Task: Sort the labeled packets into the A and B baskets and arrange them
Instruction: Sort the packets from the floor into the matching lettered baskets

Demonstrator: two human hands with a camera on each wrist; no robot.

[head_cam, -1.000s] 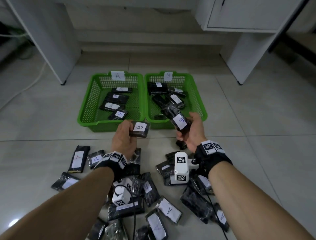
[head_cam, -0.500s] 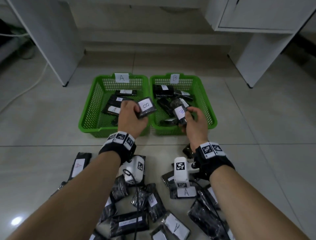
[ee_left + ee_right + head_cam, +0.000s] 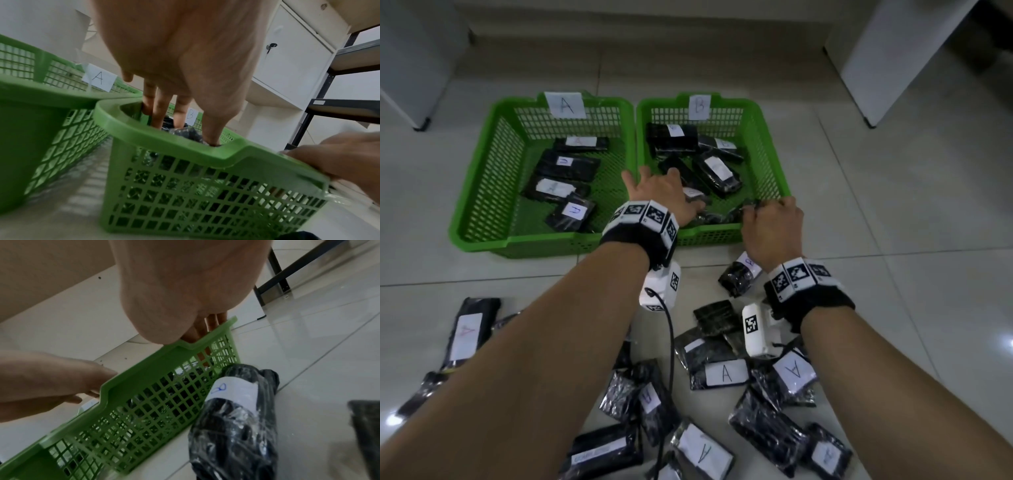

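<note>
Packets (image 3: 717, 171) marked B lie in my B basket (image 3: 774, 161); left hand (image 3: 664, 195) spread flat on them, right hand (image 3: 772, 222) curled, contents hidden. Next I'd reach for floor packets.

Glossy pale floor tiles (image 3: 893, 178) run to white cabinets (image 3: 900, 51) and a dark-framed shelf rack (image 3: 337, 91).
</note>
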